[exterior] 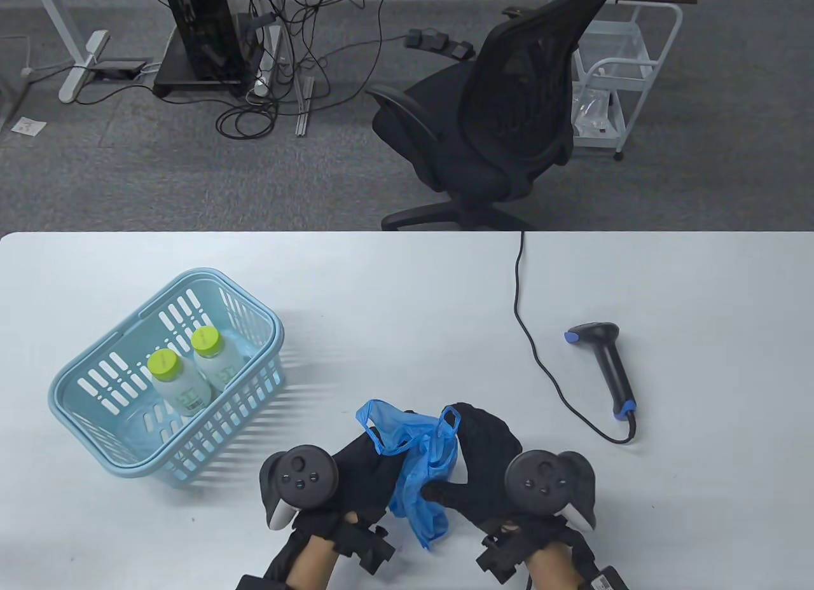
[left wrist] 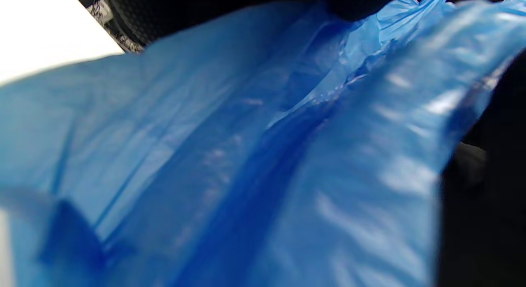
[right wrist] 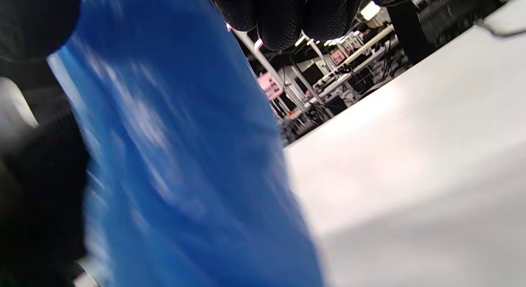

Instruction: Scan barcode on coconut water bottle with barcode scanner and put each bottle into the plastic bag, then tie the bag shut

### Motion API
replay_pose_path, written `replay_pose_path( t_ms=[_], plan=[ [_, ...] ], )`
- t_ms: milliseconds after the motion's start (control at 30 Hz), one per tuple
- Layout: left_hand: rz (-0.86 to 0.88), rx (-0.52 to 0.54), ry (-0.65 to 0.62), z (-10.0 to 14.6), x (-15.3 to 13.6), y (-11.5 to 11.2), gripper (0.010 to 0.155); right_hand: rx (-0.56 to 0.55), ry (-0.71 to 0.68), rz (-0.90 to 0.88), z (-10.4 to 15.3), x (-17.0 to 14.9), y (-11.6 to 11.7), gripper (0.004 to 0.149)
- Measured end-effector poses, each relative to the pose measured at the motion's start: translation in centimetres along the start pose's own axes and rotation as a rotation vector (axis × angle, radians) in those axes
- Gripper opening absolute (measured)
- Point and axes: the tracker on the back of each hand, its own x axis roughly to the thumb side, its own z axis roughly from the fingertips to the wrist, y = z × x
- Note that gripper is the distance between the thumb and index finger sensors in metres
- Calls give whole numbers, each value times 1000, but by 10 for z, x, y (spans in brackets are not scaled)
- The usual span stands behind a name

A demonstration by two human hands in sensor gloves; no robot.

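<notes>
A crumpled blue plastic bag (exterior: 420, 466) hangs between my two hands near the table's front edge. My left hand (exterior: 365, 466) grips its left side and my right hand (exterior: 474, 463) grips its right side, thumb across the film. The bag (left wrist: 246, 163) fills the left wrist view, and the bag (right wrist: 176, 176) takes up the left half of the right wrist view under my fingertips (right wrist: 283, 19). Two coconut water bottles (exterior: 181, 377) (exterior: 216, 358) with lime-green caps stand in a light blue basket (exterior: 95, 418) at the left. The black barcode scanner (exterior: 610, 364) lies on the table at the right.
The scanner's black cable (exterior: 540, 361) runs from the table's far edge round to the handle. A black office chair (exterior: 496, 126) stands beyond the table, with a white cart (exterior: 626, 68) behind it. The white table (exterior: 413, 297) lies bare between basket and scanner.
</notes>
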Motion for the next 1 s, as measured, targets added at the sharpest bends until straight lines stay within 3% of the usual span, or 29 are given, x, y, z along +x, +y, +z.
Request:
replay_pose_path(
  t_ms=[33,100,133,200,300,367,433,533,667,733,833,867,933,967,1000],
  plan=[
    [-18,5,-4,0,1,0,53,-59,37,97,0,6,1,91],
    [-19,20,-6,0,0,2,51,-173,59,126,-2,8,-6,46],
    [5,42,1,0,-3,5,50,-209,94,71,-2,5,-10,39],
    [51,41,9,0,-8,9,49,-242,172,-44,-2,-6,-18,39],
    [81,81,25,2,-13,14,48,-272,287,-60,3,-27,-30,38],
    [67,112,41,3,-17,19,47,-334,416,-144,11,-47,-44,40],
    [21,137,55,3,-19,24,47,-385,448,-236,18,-57,-54,42],
    [-152,185,56,4,-18,27,47,-437,258,-360,23,-49,-65,62],
    [-432,148,-41,1,3,15,47,-340,4,-171,17,2,-64,86],
    [-492,133,-97,1,13,8,47,-308,-30,-143,15,20,-60,91],
    [-564,125,-182,1,25,2,46,-256,85,-112,10,20,-53,93],
    [-571,125,-197,2,27,2,46,-238,102,-113,8,15,-52,91],
    [-548,137,-212,3,28,4,46,-193,176,-114,7,3,-51,73],
    [-512,145,-207,3,27,7,46,-223,186,-58,8,-2,-53,51],
    [-444,158,-188,3,23,11,46,-267,197,-13,10,-6,-55,40]
  ],
)
